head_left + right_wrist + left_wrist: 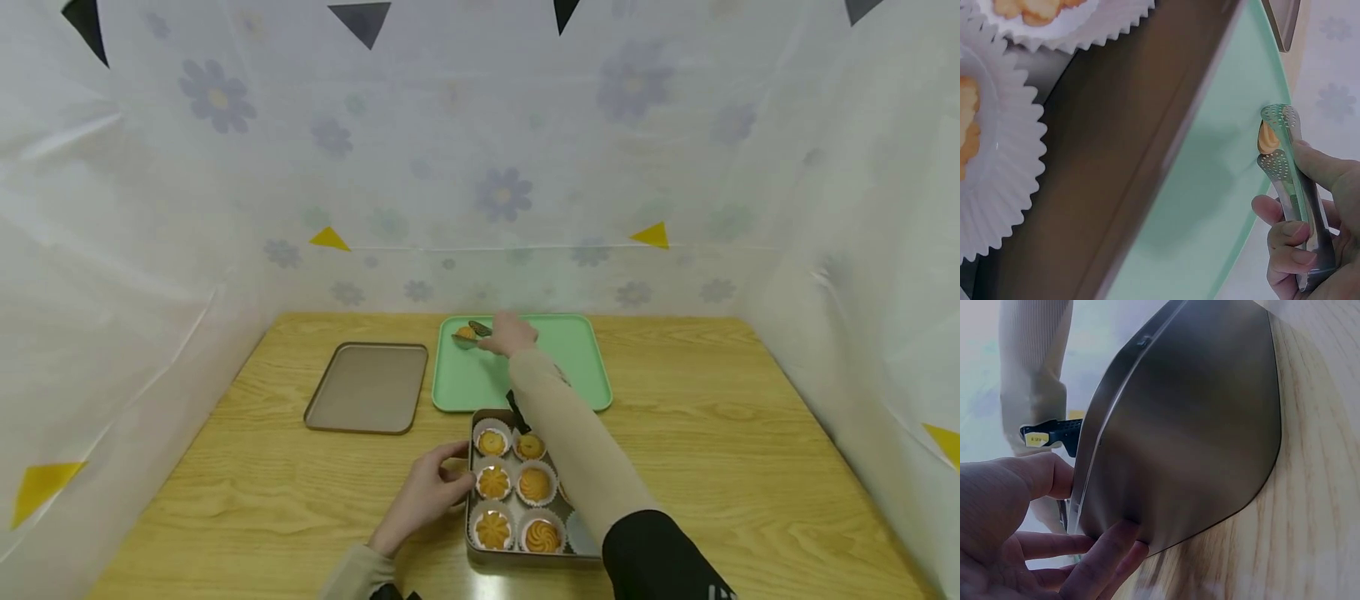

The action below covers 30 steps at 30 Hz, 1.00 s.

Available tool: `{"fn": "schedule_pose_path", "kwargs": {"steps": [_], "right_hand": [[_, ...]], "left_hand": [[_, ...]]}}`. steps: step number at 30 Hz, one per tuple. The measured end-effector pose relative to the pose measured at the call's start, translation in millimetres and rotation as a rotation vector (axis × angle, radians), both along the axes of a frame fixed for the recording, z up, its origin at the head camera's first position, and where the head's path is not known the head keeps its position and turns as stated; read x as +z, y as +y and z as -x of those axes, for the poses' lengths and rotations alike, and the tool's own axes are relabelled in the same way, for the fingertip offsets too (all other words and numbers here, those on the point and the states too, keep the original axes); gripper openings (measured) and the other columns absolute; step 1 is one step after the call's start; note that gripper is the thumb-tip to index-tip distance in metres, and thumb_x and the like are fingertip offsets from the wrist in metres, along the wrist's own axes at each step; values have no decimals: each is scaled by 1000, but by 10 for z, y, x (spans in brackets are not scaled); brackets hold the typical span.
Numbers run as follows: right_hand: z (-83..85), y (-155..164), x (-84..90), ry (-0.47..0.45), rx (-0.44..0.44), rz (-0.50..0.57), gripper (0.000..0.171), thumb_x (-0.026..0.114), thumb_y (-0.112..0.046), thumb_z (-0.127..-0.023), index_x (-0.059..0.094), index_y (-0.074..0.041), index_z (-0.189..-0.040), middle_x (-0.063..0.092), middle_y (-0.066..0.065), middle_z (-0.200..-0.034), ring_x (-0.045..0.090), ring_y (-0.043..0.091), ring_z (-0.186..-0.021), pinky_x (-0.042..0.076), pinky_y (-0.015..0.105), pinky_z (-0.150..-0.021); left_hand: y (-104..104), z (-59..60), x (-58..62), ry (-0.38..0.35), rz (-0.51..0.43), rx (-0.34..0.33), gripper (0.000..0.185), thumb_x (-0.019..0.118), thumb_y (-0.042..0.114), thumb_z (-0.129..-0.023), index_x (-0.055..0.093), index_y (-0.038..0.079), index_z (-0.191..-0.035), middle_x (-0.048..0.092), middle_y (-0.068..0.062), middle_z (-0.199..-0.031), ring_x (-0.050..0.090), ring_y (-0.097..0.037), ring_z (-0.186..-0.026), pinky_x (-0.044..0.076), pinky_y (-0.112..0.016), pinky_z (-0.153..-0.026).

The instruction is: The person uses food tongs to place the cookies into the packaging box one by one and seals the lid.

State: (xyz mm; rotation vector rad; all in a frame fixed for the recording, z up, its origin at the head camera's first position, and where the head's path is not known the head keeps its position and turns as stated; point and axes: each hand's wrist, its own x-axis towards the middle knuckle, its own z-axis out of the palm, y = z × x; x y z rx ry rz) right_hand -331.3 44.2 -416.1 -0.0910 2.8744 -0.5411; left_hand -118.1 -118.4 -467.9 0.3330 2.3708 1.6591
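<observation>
My right hand grips metal tongs with perforated ends, over the far left part of a green tray. Between the tong ends is a golden piped cookie. At the near edge of the table, my left hand touches the left side of a deep brown baking tin, thumb at the rim and loosely bent fingers against the outer wall. Inside the tin are several white paper cups with golden cookies in them. My right forearm crosses above the tin's right side and hides part of it.
A flat brown tray lies left of the green one on the wooden table. A pale paper cup stands in the tin's near right corner, partly behind my sleeve. White flowered sheeting surrounds the table's back and sides.
</observation>
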Motion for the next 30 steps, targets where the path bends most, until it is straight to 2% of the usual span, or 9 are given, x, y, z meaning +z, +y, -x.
{"fn": "schedule_pose_path", "kwargs": {"steps": [5, 15, 26, 30], "right_hand": [[-6, -17, 9, 0, 5, -10, 49, 68, -39, -95, 59, -10, -132, 67, 12, -122, 68, 29, -90, 58, 47, -82], [1, 1, 7, 14, -3, -38, 51, 67, -38, -96, 57, -12, -138, 68, 12, -124, 69, 30, -93, 59, 48, -84], [-15, 66, 43, 8, 25, -67, 46, 66, -40, -96, 59, -10, -130, 70, 11, -117, 69, 30, -95, 59, 48, -85], [-32, 98, 61, 7, 50, -62, 40, 66, -40, -96, 62, -9, -121, 70, 10, -113, 69, 29, -91, 58, 46, -81]], "left_hand": [[-3, -1, 5, 4, 7, -1, 54, 65, 9, -91, 50, -14, -138, 57, -35, -133, 74, -36, -95, 59, -17, -69], [8, -6, 11, -6, 5, 2, 55, 66, 10, -91, 50, -13, -139, 57, -34, -134, 74, -34, -94, 59, -18, -69], [3, -15, 21, -4, -4, -2, 55, 66, 8, -90, 50, -13, -139, 57, -34, -134, 74, -34, -94, 59, -18, -68], [-6, -19, 24, -5, -5, 3, 55, 66, 8, -90, 51, -12, -139, 57, -34, -133, 74, -34, -94, 59, -18, -67]]}}
